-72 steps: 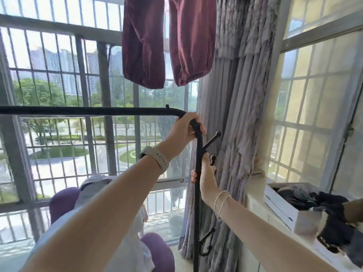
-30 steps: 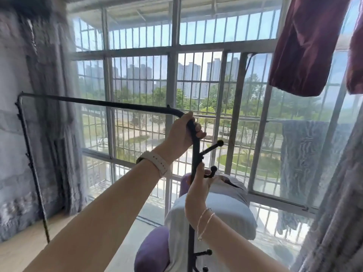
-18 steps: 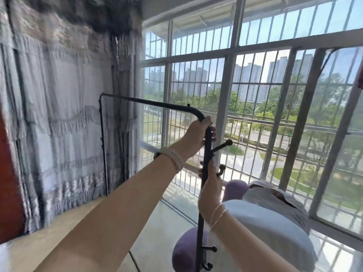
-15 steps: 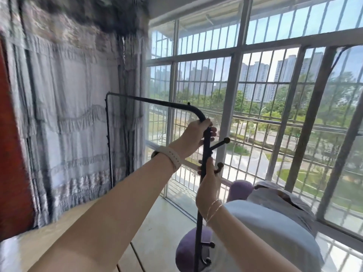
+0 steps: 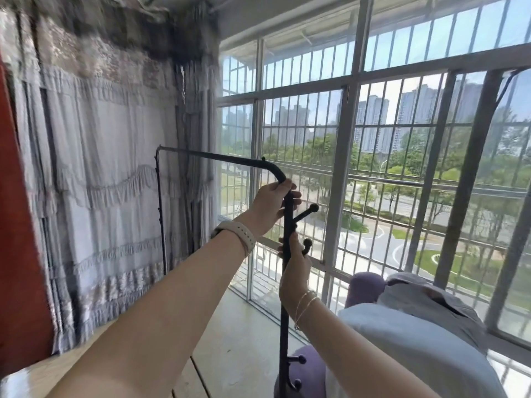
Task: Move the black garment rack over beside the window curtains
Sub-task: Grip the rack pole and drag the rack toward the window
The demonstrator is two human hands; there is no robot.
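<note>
Both hands' grip wrapped tight round the black garment rack (image 5: 284, 282): left hand (image 5: 271, 202), right hand (image 5: 296, 265). Far end already near the curtains (image 5: 115, 182); near end not yet set down.

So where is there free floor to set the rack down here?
Bare floor lies between the curtains and the window grille, under the rack. It is crowded at lower right, where the purple seat and draped grey cloth press against the rack's near post.

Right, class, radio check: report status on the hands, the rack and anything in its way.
Left hand gripping rack's top bend; right hand on the near post. Rack upright, far end by the curtains. Purple stool close to the post's foot.
</note>
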